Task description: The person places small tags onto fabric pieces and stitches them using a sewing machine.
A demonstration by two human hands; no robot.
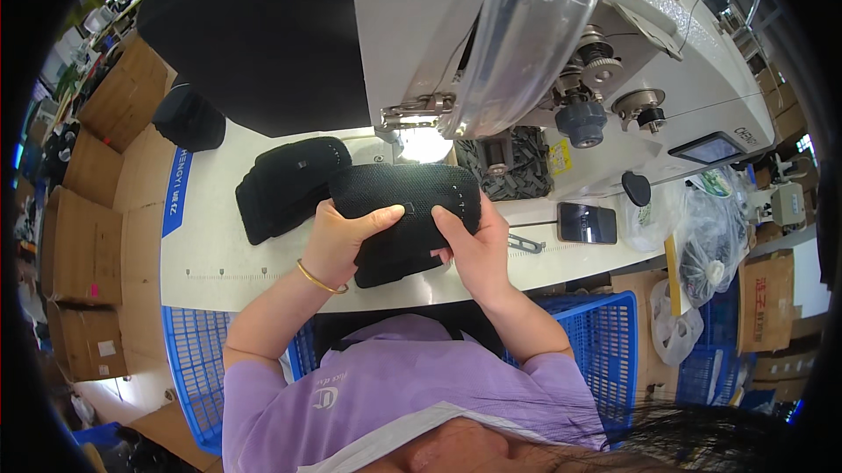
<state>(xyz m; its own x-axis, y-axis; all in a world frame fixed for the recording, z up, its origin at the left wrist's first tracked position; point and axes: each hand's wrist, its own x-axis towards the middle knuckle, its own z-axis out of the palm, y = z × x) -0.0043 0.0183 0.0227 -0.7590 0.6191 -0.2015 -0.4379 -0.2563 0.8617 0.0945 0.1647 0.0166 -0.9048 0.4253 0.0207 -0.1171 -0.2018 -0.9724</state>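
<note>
Fabric pc. [377, 182], blk, held over bench [210, 245] nr front edge

L hand [342, 234] & R hand [478, 245]: fingers gripping its two sides, thumbs on top, prob. to keep it flat. Similar blk pcs. [296, 184] lie just L, w/in easy reach. Sewing machine [693, 87] stands along back; phone [587, 223] toward bench's R end, prob. clear of work.

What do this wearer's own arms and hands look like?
The left hand and right hand are ungloved. The forearms are bare below short lilac sleeves. A thin, gold-coloured bangle circles the left wrist; no band shows on the right.
</note>
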